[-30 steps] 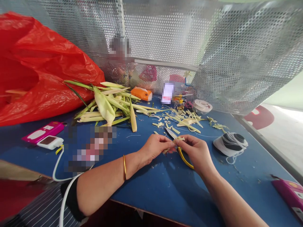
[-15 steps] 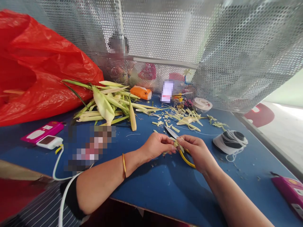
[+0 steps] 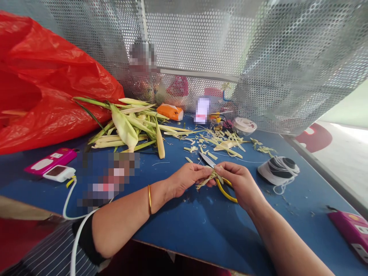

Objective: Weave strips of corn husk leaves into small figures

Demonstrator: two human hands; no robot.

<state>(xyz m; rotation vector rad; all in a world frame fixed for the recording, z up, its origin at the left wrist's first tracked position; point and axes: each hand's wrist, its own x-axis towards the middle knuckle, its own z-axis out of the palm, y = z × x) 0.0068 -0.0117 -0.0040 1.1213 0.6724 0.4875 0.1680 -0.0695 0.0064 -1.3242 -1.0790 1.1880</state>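
Observation:
My left hand (image 3: pixel 188 178) and my right hand (image 3: pixel 241 186) are close together over the table, each with thumb and fingers pinched. Between them they hold a small piece of pale green leaf strips (image 3: pixel 212 176), knotted or plaited, with loose ends hanging below my left fingers. A pair of scissors (image 3: pixel 227 194) with yellow handles is just under my right hand, its blades pointing away to the left. I cannot tell whether the right hand touches the scissors. Beyond the hands lie cut leaf scraps (image 3: pixel 227 145).
A heap of long green husk-like leaves (image 3: pixel 126 128) lies beside a large red plastic bag (image 3: pixel 54 80). Behind are an orange tissue pack (image 3: pixel 170 112), a phone (image 3: pixel 202 110) and a white spool (image 3: pixel 244 125). White cord (image 3: pixel 283 166) sits right; magenta power strips (image 3: pixel 51 160) lie both sides.
My fingers have shifted slightly on the leaf piece, and more of its loose ends now hang below the left hand. The scissors stay in about the same place.

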